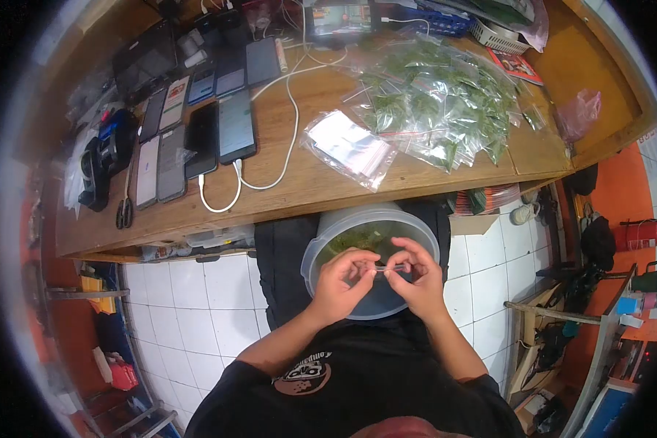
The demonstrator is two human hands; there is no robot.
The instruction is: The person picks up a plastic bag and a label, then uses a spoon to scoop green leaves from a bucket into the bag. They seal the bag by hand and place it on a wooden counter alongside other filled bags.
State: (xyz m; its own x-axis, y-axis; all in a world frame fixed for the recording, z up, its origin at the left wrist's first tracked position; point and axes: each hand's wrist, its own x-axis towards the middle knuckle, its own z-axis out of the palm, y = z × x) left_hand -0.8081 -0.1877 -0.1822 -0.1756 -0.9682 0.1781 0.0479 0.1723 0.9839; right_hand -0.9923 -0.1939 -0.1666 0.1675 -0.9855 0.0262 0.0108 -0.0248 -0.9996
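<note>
My left hand (345, 283) and my right hand (418, 279) meet over a translucent plastic tub (309, 259) in my lap. Fingers and thumbs of both pinch a thin clear strip (384, 269), which looks like the edge of a small plastic bag; most of it is hidden by the fingers. Green plant stems (363, 239) show inside the tub behind the hands. On the table above lies a stack of flat clear zip bags (349, 148). To its right spreads a pile of clear bags filled with green leaves (438, 102).
The wooden table (299, 196) has its front edge just beyond the tub. Several phones (237, 125), white charging cables (293, 139), scissors (125, 208) and a black tape dispenser (95, 171) lie on its left. A metal-framed rack (555, 314) stands right.
</note>
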